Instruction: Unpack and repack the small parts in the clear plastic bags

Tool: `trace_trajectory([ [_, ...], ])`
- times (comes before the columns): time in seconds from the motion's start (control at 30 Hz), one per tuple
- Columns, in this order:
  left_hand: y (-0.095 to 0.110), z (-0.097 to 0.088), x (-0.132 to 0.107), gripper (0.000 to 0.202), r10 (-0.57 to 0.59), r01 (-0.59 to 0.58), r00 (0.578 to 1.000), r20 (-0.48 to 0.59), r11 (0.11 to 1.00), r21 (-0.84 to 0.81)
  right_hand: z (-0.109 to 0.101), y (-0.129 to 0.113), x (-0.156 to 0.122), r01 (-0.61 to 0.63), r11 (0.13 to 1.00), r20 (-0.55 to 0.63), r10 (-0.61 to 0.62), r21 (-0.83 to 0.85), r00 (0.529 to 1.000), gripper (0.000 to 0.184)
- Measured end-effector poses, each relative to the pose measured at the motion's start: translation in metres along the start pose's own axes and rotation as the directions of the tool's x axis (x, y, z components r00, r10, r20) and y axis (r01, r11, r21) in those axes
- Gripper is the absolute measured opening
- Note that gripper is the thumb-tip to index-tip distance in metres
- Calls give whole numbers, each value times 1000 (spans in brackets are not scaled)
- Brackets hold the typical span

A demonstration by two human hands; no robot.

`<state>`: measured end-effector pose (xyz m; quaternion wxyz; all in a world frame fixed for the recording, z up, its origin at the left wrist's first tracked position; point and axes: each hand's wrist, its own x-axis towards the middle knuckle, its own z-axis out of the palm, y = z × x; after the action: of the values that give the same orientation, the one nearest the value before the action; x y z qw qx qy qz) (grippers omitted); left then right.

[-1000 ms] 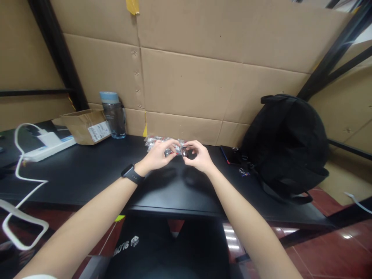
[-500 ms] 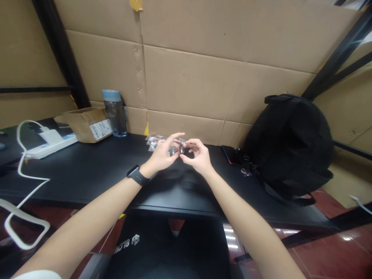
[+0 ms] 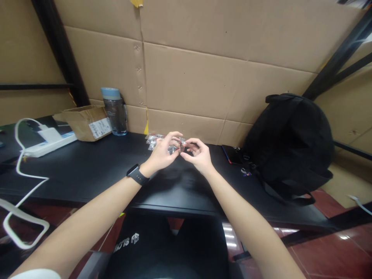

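Note:
Both my hands meet above the black table, near its back edge. My left hand, with a black watch on the wrist, is curled and pinches a small shiny piece. My right hand pinches the same small piece from the other side, fingertips touching it. The piece is too small to name. Just behind my left hand lies a little heap of clear plastic packets with small parts inside.
A black backpack leans at the right, with a dark phone and small keys beside it. At the back left stand a grey water bottle, an open cardboard box and a white power strip with cable. Cardboard sheets line the wall.
My hands stay together at the same spot; the fingers have shifted slightly around the small piece. The view has tilted a little.

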<state>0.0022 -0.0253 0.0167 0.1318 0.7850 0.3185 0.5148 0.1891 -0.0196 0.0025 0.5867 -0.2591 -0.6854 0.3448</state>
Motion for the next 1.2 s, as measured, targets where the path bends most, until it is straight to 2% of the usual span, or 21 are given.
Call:
trace_trajectory([
  [0.3,8,-2,-1,41,5,-7,1000,8,971,238,1,6,-1,-103,980,22,100,169,995,45],
  [0.53,8,0,-2,40,31,-33,999,12,936,351,0,8,0,-158,969,36,154,189,987,45],
  [0.67,7,-1,-3,42,23,-21,1000,-3,936,352,-2,10,1,-156,977,18,155,147,988,40],
  [0.9,8,-2,-2,49,-19,58,992,-128,949,311,-3,14,1,-167,973,23,166,162,986,35],
  [1.2,6,-4,-1,48,-48,74,994,-96,955,287,-1,13,1,-191,969,9,192,159,981,35],
])
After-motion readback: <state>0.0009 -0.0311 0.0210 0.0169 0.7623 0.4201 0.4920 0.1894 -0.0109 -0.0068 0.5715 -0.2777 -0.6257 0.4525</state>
